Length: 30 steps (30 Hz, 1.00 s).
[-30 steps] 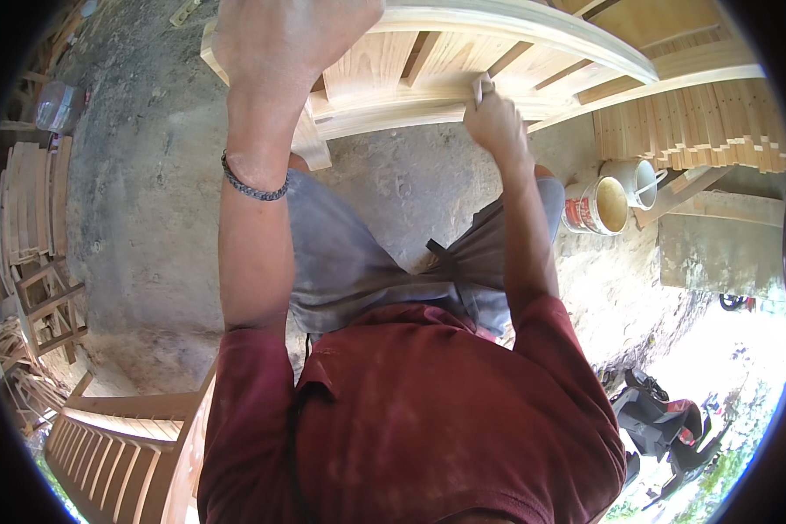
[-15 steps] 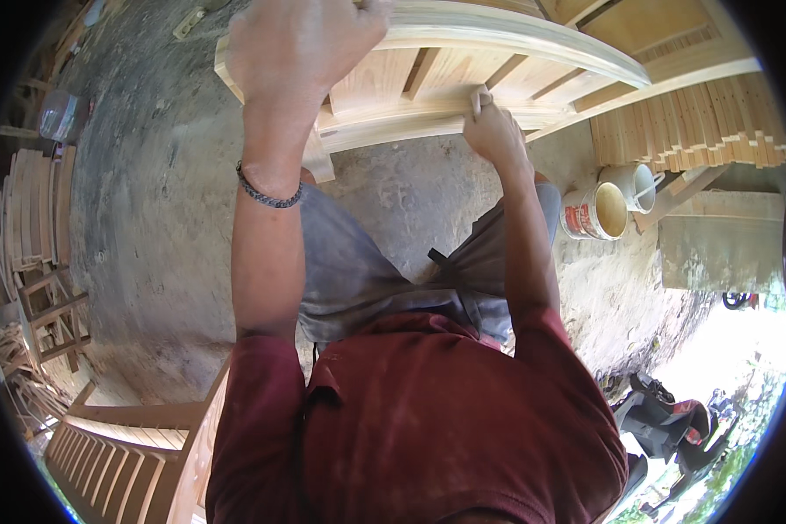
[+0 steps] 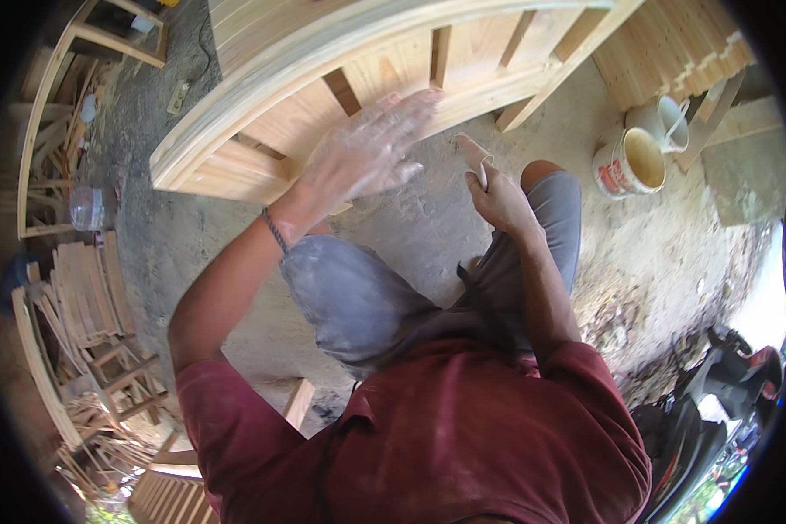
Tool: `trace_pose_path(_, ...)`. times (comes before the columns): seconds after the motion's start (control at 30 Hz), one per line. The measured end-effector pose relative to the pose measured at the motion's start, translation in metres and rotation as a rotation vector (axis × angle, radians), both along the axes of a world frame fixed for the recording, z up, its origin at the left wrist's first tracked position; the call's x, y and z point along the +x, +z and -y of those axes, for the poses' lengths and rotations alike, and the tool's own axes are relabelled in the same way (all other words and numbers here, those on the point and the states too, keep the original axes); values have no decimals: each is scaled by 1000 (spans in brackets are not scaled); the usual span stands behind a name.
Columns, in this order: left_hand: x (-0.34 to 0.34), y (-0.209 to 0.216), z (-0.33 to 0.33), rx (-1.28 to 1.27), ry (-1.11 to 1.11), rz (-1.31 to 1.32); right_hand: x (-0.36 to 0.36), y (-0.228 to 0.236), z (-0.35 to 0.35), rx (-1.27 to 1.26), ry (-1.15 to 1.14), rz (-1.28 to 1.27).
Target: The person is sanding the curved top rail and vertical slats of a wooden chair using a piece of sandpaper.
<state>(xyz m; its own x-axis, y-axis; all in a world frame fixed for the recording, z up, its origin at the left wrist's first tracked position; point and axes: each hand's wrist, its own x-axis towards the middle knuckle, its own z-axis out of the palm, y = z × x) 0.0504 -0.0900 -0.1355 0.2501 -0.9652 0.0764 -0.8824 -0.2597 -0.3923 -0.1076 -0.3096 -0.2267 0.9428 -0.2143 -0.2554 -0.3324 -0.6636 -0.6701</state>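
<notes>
My left hand (image 3: 362, 157), pale with dust, is stretched out with its fingers extended and nothing visible in it. It is over the lower side of a light wooden frame (image 3: 314, 65) with a curved rail and flat slats; I cannot tell if it touches. In my right hand (image 3: 505, 203), between thumb and fingers, is a small curled brownish sheet with a pale underside, looking like sandpaper (image 3: 472, 152). That hand is above my right knee, apart from the frame.
Two buckets (image 3: 630, 162) stand on the concrete floor at the right, near stacked wooden pieces (image 3: 672, 52). Timber strips (image 3: 87, 288) and a clear plastic jug (image 3: 87, 208) are at the left. A slatted wooden piece (image 3: 170, 493) lies lower left; a motorbike (image 3: 716, 410) is lower right.
My left hand has come off the frame's upper rail down toward the slats, its fingers opening out. My right hand has drawn back from the lower rail. The view has turned.
</notes>
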Motion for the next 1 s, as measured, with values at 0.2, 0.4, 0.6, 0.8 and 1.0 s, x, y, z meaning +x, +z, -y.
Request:
trace_pose_path(0.2,11,11,3,413,-29,316,-10,12,4,101,62,-22)
trace_pose_path(0.4,13,28,-31,562,-65,535,-1,7,15,201,48,49)
trace_pose_path(0.6,0,9,-5,476,98,410,8,-7,10,139,165,-65)
trace_pose_path(0.8,10,15,30,455,12,360,30,-15,2,145,191,-113)
trace_pose_path(1.0,17,-2,47,347,-35,427,34,-23,-4,127,191,-116)
